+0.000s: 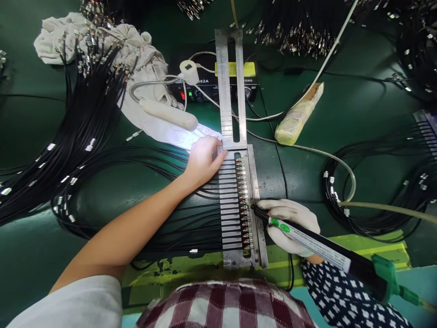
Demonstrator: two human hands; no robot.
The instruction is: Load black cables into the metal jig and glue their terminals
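At the centre of the frame we see a metal fixture (230, 257), its slots holding a row of black cables (205, 182) side by side, seemingly so that their small connector ends (244, 200) stay evenly spaced along its right part; our left hand (203, 159), bare, rests at the fixture's upper end, thumb and forefinger a little apart, perhaps to steady it, though we cannot tell whether they pinch a cable; our right hand (293, 223), in a white glove, is wrapped around a black pen-like tool (314, 241) just right of centre, its tip pointing left at the connector ends, and we cannot tell whether it touches them; above, a slotted metal plate (223, 82) meets the fixture's top edge; at upper left of centre a gooseneck lamp (170, 114) lies with its glowing end towards our left hand, likely to light the fine work; behind it sits a black control box (205, 93); at upper left a cable bundle (92, 105) lies partly over a crumpled cloth (150, 64), apparently within easy reach.
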